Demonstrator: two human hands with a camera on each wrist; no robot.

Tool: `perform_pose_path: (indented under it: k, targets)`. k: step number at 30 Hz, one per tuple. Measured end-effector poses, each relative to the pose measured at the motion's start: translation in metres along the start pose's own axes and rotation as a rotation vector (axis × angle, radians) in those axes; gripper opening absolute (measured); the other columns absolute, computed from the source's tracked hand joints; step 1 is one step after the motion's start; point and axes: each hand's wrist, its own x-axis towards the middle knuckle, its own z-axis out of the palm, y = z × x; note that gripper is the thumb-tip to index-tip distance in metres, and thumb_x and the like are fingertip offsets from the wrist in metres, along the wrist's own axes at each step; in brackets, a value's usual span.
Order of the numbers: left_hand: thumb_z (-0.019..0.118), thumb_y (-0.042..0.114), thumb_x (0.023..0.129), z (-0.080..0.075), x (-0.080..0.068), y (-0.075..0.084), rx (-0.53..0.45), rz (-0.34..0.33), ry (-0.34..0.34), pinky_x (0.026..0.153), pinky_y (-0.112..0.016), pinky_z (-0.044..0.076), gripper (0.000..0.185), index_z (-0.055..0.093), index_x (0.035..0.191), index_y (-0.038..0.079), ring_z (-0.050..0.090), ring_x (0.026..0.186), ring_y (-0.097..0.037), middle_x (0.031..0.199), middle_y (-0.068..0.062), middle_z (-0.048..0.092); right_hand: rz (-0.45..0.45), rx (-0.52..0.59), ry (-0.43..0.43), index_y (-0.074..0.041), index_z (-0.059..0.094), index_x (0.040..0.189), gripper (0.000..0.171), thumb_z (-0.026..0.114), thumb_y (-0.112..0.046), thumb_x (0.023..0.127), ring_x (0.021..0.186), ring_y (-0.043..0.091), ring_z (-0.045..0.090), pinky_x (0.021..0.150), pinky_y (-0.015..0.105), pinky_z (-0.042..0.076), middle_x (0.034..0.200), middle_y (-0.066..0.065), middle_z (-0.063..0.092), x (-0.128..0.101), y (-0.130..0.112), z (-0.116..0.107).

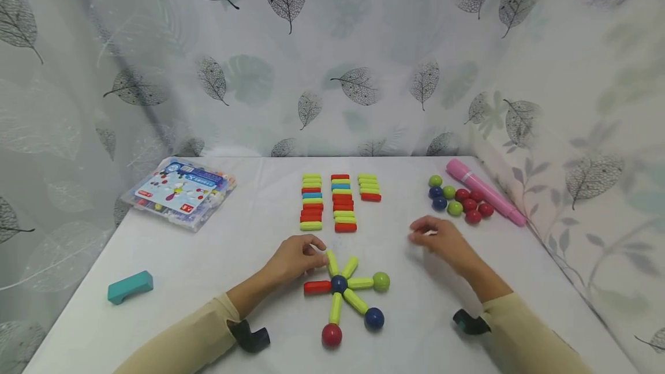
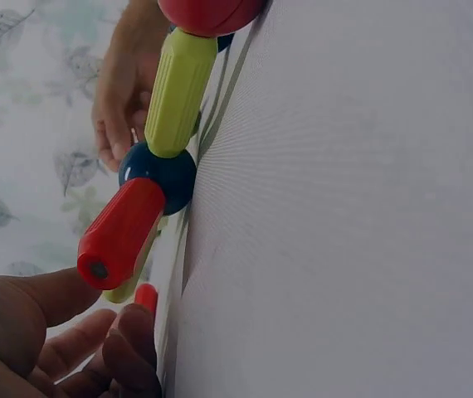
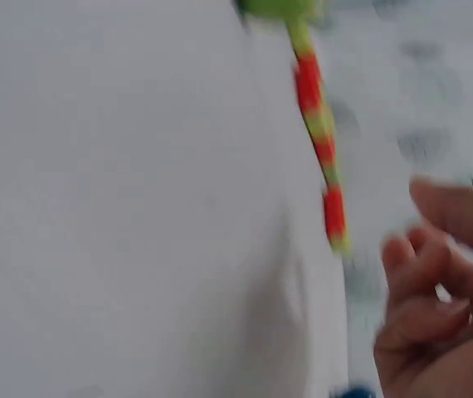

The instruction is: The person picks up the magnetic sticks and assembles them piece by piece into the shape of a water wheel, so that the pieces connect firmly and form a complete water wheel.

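Note:
A star of magnetic rods [image 1: 357,302] lies on the table around a dark blue centre ball [image 1: 339,284]. One rod is red [image 1: 317,287] and the others are yellow-green. Three arms carry end balls: green [image 1: 381,281], blue [image 1: 374,318] and red [image 1: 332,335]. At the upper left arm, my left hand [image 1: 297,260] pinches the outer end of a yellow-green rod [image 1: 332,262] between thumb and fingers; in the left wrist view the red rod [image 2: 120,232] partly hides this grip. My right hand [image 1: 441,241] hovers right of the star with loosely bent fingers, holding nothing.
Loose rods [image 1: 343,201] stand in three columns behind the star. Red, green and blue balls [image 1: 469,205] cluster at the back right beside a pink tube [image 1: 485,191]. A plastic box [image 1: 179,192] sits back left, a teal block [image 1: 130,287] front left.

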Motion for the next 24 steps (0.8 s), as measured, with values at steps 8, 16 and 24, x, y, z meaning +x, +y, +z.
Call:
perform_pose_path:
  k: [8, 16, 24]
  targets:
    - [0.079, 0.028, 0.089, 0.001, -0.011, -0.002, -0.017, 0.021, -0.042, 0.068, -0.031, 0.056, 0.030, 0.069, 0.114, 0.016, 0.064, 0.074, -0.018, 0.085, 0.002, 0.068, 0.114, -0.187, 0.497, 0.008, 0.060, 0.130, 0.042, 0.065, -0.018, 0.098, 0.107, 0.038, 0.054, 0.083, 0.036, 0.049, 0.122, 0.027, 0.059, 0.018, 0.054, -0.075]
    - [0.078, 0.027, 0.089, -0.005, -0.016, -0.004, -0.025, 0.028, -0.041, 0.068, -0.031, 0.056, 0.027, 0.070, 0.113, 0.016, 0.064, 0.075, -0.018, 0.086, 0.002, 0.069, 0.103, -0.330, 0.462, 0.013, 0.061, 0.126, 0.042, 0.068, -0.010, 0.092, 0.112, 0.048, 0.055, 0.097, 0.063, 0.041, 0.121, 0.034, 0.062, 0.019, 0.068, -0.081]
    - [0.078, 0.027, 0.090, -0.005, -0.019, -0.005, -0.029, 0.030, -0.048, 0.066, -0.031, 0.054, 0.027, 0.070, 0.113, 0.016, 0.063, 0.074, -0.019, 0.086, 0.002, 0.068, 0.130, -0.309, 0.461, 0.011, 0.060, 0.125, 0.042, 0.067, -0.015, 0.094, 0.117, 0.049, 0.053, 0.098, 0.063, 0.040, 0.127, 0.033, 0.059, 0.018, 0.070, -0.079]
